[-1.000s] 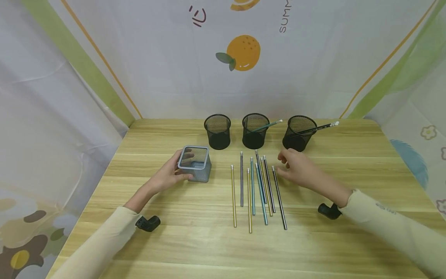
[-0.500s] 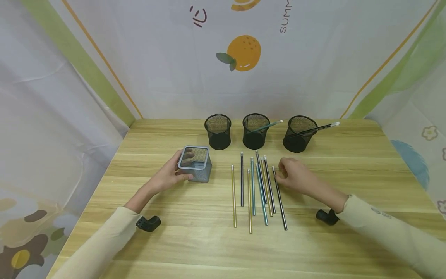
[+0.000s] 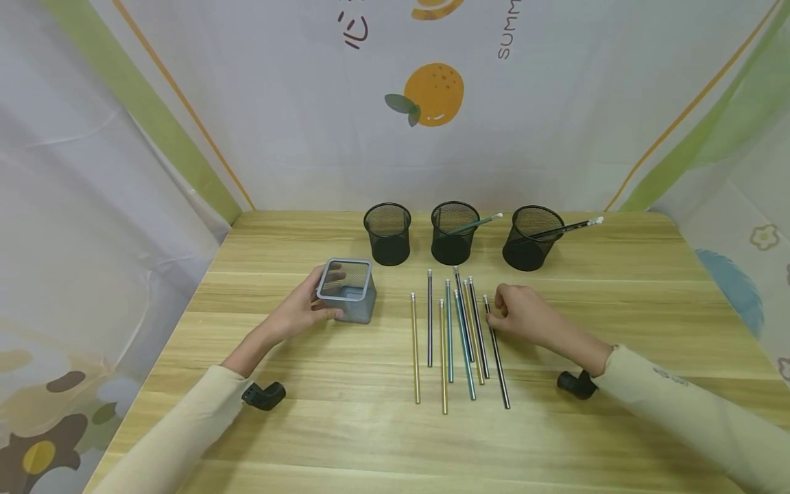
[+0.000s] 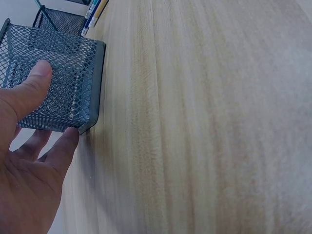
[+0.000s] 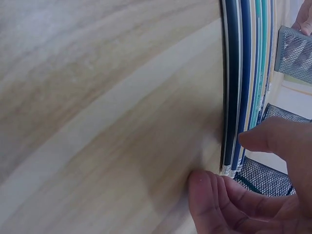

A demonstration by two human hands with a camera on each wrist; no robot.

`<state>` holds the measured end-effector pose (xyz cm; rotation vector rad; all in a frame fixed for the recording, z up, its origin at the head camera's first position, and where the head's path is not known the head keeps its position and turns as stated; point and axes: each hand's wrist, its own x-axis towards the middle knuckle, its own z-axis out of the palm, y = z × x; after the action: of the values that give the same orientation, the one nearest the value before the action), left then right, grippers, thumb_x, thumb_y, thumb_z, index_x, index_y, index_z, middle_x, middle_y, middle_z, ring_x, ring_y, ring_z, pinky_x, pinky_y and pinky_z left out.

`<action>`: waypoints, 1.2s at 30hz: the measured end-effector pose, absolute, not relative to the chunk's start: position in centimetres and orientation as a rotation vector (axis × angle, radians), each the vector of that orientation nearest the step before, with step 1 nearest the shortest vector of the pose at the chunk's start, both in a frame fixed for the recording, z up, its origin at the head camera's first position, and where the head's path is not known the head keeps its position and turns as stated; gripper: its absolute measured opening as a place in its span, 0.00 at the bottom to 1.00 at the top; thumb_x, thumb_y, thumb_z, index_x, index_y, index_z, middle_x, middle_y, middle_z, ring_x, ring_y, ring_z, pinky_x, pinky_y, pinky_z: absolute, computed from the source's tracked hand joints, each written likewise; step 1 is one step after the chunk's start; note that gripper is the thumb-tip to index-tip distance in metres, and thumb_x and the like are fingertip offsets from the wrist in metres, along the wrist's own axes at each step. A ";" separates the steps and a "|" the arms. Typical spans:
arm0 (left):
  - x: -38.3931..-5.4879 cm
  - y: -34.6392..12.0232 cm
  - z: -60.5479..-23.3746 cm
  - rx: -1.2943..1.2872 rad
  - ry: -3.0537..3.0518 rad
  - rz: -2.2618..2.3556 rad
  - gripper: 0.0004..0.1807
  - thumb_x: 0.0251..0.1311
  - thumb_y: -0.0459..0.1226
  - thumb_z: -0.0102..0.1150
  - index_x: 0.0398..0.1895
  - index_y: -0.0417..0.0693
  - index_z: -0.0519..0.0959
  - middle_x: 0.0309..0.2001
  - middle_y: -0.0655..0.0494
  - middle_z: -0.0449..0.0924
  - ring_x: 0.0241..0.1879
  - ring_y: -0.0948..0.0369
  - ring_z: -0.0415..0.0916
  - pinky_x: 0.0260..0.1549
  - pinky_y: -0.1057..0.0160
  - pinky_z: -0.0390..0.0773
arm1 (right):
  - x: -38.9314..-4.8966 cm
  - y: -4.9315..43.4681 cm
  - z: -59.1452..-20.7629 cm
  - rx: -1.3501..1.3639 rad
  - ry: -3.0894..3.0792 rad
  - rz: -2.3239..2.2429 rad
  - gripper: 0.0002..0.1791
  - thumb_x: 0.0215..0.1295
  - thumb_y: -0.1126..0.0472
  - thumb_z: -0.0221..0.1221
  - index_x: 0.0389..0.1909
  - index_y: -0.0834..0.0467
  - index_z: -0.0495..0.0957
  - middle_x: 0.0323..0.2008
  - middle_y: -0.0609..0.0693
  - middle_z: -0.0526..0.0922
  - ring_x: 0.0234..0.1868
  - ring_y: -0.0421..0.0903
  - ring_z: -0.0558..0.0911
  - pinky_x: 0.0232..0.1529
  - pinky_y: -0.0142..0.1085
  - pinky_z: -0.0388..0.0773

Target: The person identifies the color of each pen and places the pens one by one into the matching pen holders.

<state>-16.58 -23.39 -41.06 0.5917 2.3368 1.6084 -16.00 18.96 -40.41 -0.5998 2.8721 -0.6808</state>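
Observation:
My left hand (image 3: 299, 314) grips a square grey mesh pen holder (image 3: 358, 310) standing on the table, thumb on its near side and fingers round the back. The thumb lies against the mesh in the left wrist view. At the right end of a row of pencils, my right hand (image 3: 523, 314) is low over the table beside a black pencil (image 3: 498, 363). Its thumb (image 5: 258, 138) overlaps the pencils near their eraser ends in the right wrist view, and its bent fingers sit across from it with a gap between. Yellow, teal and dark pencils (image 3: 449, 343) lie roughly parallel to the left.
Three round black mesh cups stand along the back: a left cup (image 3: 390, 247), a middle cup (image 3: 452, 248) with a teal pencil (image 3: 484, 221), and a right cup (image 3: 524, 254) with black pencils (image 3: 574, 225). A printed curtain (image 3: 321, 158) hangs behind the wooden table (image 3: 345, 439).
The right hand has come down and slightly towards the person, from near the right cup to the black pencil's upper part. The left hand and grey pen holder stay in place.

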 end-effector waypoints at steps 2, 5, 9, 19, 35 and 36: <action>-16.6 -23.4 -41.1 0.591 2.335 1.610 0.47 0.58 0.19 0.67 0.77 0.39 0.53 0.72 0.33 0.58 0.69 0.37 0.61 0.65 0.41 0.67 | -16.0 18.9 -40.4 -0.585 2.870 -0.671 0.11 0.60 0.64 0.67 0.29 0.63 0.73 0.21 0.48 0.71 0.22 0.44 0.69 0.23 0.36 0.69; -16.6 -23.4 -41.1 0.596 2.335 1.614 0.47 0.58 0.19 0.67 0.77 0.39 0.53 0.72 0.33 0.58 0.69 0.37 0.61 0.65 0.41 0.67 | -16.0 18.8 -40.4 -0.559 2.869 -0.656 0.12 0.60 0.63 0.67 0.29 0.62 0.72 0.20 0.48 0.71 0.22 0.44 0.69 0.23 0.36 0.68; -16.6 -23.4 -41.2 0.608 2.351 1.603 0.47 0.58 0.19 0.67 0.77 0.38 0.53 0.72 0.32 0.59 0.69 0.37 0.62 0.64 0.41 0.68 | -16.0 18.6 -40.4 -0.552 2.872 -0.628 0.14 0.61 0.62 0.67 0.27 0.61 0.71 0.20 0.49 0.70 0.22 0.45 0.69 0.24 0.36 0.68; -16.6 -23.5 -41.2 0.609 2.371 1.581 0.46 0.58 0.20 0.68 0.77 0.39 0.54 0.72 0.33 0.59 0.69 0.37 0.62 0.65 0.40 0.67 | -16.1 18.4 -40.2 -0.526 2.846 -0.634 0.11 0.54 0.69 0.63 0.22 0.58 0.70 0.19 0.48 0.70 0.21 0.44 0.69 0.21 0.34 0.66; -16.6 -23.5 -41.2 0.612 2.367 1.580 0.47 0.58 0.20 0.67 0.77 0.39 0.53 0.72 0.33 0.59 0.69 0.37 0.62 0.65 0.40 0.67 | -16.5 19.4 -40.5 -0.552 2.808 -0.741 0.10 0.52 0.72 0.62 0.22 0.57 0.71 0.19 0.47 0.71 0.20 0.42 0.69 0.21 0.33 0.67; -16.6 -23.5 -41.2 0.612 2.366 1.581 0.47 0.58 0.20 0.67 0.77 0.39 0.53 0.72 0.33 0.59 0.69 0.37 0.62 0.65 0.40 0.67 | -16.5 19.5 -40.4 -0.544 2.798 -0.754 0.09 0.52 0.72 0.61 0.22 0.58 0.71 0.19 0.47 0.72 0.20 0.42 0.69 0.21 0.33 0.68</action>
<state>-16.63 -23.49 -41.19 0.6118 2.3656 1.5807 -16.49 19.52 -40.44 -0.5437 2.7976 -0.7542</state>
